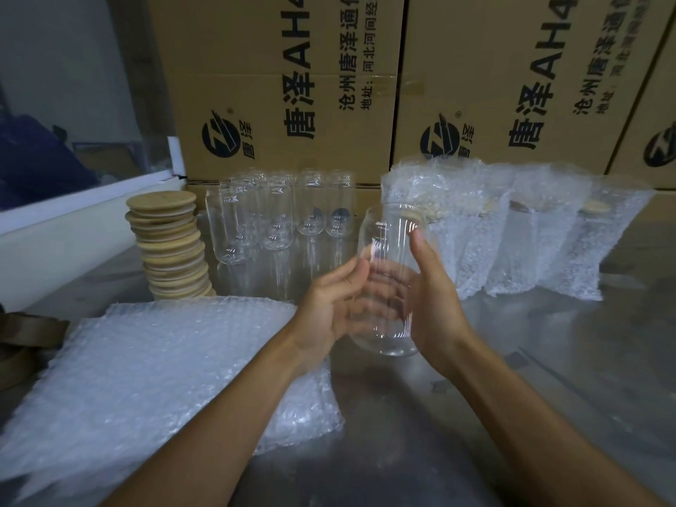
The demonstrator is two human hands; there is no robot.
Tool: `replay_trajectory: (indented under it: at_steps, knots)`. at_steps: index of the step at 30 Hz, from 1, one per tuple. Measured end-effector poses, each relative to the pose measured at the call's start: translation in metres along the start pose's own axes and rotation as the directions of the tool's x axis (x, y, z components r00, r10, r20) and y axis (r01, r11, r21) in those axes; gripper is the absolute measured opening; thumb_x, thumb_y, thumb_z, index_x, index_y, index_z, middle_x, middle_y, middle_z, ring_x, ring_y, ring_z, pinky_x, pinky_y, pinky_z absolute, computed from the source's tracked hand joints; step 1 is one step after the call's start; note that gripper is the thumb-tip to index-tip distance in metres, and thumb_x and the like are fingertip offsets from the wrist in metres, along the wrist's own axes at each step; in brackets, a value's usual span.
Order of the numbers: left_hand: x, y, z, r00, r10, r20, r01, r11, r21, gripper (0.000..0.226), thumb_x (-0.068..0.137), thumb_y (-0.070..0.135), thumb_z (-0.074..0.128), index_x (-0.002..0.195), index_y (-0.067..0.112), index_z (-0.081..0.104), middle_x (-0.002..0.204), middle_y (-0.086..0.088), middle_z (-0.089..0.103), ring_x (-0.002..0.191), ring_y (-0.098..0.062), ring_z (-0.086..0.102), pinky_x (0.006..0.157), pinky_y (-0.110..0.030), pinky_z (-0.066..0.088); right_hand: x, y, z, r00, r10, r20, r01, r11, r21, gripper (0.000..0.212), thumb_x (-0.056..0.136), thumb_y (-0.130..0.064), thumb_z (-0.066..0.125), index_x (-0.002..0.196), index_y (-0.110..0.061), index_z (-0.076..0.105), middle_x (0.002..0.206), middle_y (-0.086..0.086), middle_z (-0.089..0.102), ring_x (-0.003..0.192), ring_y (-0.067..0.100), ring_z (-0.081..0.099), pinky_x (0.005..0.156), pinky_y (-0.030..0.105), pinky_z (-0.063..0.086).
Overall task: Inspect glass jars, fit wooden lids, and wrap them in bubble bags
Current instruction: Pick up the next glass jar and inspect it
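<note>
A clear glass jar [387, 250] without a lid is held up above the table, tilted slightly. My left hand [331, 309] grips its lower left side, fingers wrapped behind the glass. My right hand [435, 305] holds the right side, thumb lying up along the wall. Several empty jars [270, 217] stand in rows at the back. A leaning stack of round wooden lids [170, 247] stands to their left. A pile of flat bubble bags [153, 367] lies at the front left.
Several jars with lids, wrapped in bubble bags [526, 232], stand in a row at the right. Large printed cardboard boxes [285, 86] form a wall behind. The metal table [548, 378] stretches to the front right. A tape roll [18, 345] sits at the left edge.
</note>
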State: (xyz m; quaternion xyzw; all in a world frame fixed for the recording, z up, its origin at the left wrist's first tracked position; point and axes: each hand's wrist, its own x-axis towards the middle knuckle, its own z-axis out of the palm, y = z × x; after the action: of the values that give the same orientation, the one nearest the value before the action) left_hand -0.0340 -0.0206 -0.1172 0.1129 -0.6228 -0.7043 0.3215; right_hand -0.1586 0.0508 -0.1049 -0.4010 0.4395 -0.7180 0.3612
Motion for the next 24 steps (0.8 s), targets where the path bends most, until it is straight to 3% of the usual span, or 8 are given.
replay_trajectory:
  at_steps: [3, 7, 10, 12, 15, 18, 21, 24]
  knots:
    - [0.0, 0.0, 0.002, 1.0, -0.003, 0.007, 0.003, 1.0, 0.02, 0.062, 0.075, 0.062, 0.067, 0.13, 0.034, 0.063, 0.116, -0.021, 0.067, 0.093, -0.031, 0.067, 0.081, -0.049, 0.059, -0.002, 0.0, -0.002, 0.994, 0.089, 0.068, -0.094, 0.993, 0.075, 0.06, 0.086, -0.073, 0.046, 0.12, -0.03, 0.072, 0.107, 0.011, 0.077, 0.094, 0.025, 0.076, 0.069, 0.037, 0.061]
    - [0.001, -0.002, 0.007, 0.995, 0.059, -0.084, -0.045, 0.985, 0.168, 0.075, 0.071, 0.065, 0.066, 0.141, 0.052, 0.042, 0.099, 0.011, 0.074, 0.086, -0.009, 0.07, 0.079, -0.041, 0.06, -0.002, 0.004, 0.002, 0.999, -0.021, -0.043, 0.02, 0.999, -0.035, 0.055, 0.09, -0.067, 0.033, 0.121, -0.036, 0.068, 0.104, 0.004, 0.079, 0.097, 0.024, 0.076, 0.074, 0.036, 0.063]
    - [0.002, -0.004, 0.013, 0.979, 0.159, -0.129, -0.123, 0.96, 0.252, 0.078, 0.084, 0.056, 0.066, 0.151, 0.049, 0.026, 0.141, 0.007, 0.058, 0.121, -0.012, 0.061, 0.106, -0.047, 0.049, -0.007, 0.004, 0.006, 0.991, -0.132, -0.034, 0.124, 0.976, -0.18, 0.047, 0.104, -0.054, 0.025, 0.092, -0.065, 0.069, 0.102, -0.008, 0.078, 0.102, 0.018, 0.075, 0.08, 0.029, 0.061]
    - [0.003, -0.006, 0.016, 0.964, 0.223, -0.146, -0.174, 0.941, 0.29, 0.081, 0.084, 0.052, 0.064, 0.152, 0.048, 0.02, 0.155, -0.003, 0.042, 0.134, -0.012, 0.051, 0.111, -0.035, 0.044, -0.008, 0.004, 0.007, 0.983, -0.183, -0.035, 0.169, 0.957, -0.237, 0.039, 0.104, -0.054, 0.025, 0.105, -0.072, 0.059, 0.125, -0.007, 0.072, 0.118, 0.015, 0.067, 0.094, 0.032, 0.057]
    - [0.002, -0.006, 0.023, 0.936, 0.284, -0.209, -0.188, 0.903, 0.386, 0.078, 0.077, 0.063, 0.063, 0.143, 0.059, 0.021, 0.144, 0.008, 0.052, 0.117, 0.006, 0.056, 0.087, -0.005, 0.045, -0.01, 0.002, 0.008, 0.974, -0.224, 0.025, 0.223, 0.935, -0.277, 0.038, 0.098, -0.061, 0.024, 0.136, -0.067, 0.026, 0.162, 0.0, 0.036, 0.145, 0.016, 0.042, 0.114, 0.046, 0.044]
    - [0.001, -0.007, 0.025, 0.905, 0.339, -0.257, -0.211, 0.882, 0.421, 0.075, 0.074, 0.072, 0.054, 0.14, 0.062, 0.019, 0.115, 0.034, 0.058, 0.101, 0.019, 0.055, 0.078, -0.001, 0.042, -0.011, 0.001, 0.01, 0.975, -0.215, 0.048, 0.219, 0.927, -0.305, 0.049, 0.097, -0.07, 0.027, 0.144, -0.065, 0.014, 0.167, -0.004, 0.025, 0.147, 0.016, 0.038, 0.112, 0.045, 0.045]
    - [0.0, -0.008, 0.028, 0.891, 0.369, -0.263, -0.231, 0.869, 0.438, 0.076, 0.081, 0.075, 0.048, 0.147, 0.061, 0.013, 0.124, 0.028, 0.054, 0.108, 0.016, 0.055, 0.08, -0.006, 0.044, -0.013, 0.001, 0.013, 0.973, -0.23, 0.035, 0.227, 0.903, -0.365, 0.062, 0.093, -0.071, 0.039, 0.147, -0.06, 0.01, 0.161, -0.024, 0.017, 0.151, 0.009, 0.028, 0.122, 0.048, 0.031]
    - [-0.002, -0.012, 0.029, 0.885, 0.392, -0.249, -0.247, 0.851, 0.463, 0.073, 0.095, 0.062, 0.044, 0.155, 0.045, 0.006, 0.116, 0.056, 0.042, 0.101, 0.033, 0.046, 0.075, 0.006, 0.037, -0.015, 0.001, 0.015, 0.965, -0.261, 0.028, 0.253, 0.895, -0.368, 0.068, 0.092, -0.063, 0.036, 0.155, -0.05, 0.013, 0.163, -0.023, 0.017, 0.152, 0.009, 0.025, 0.124, 0.048, 0.029]
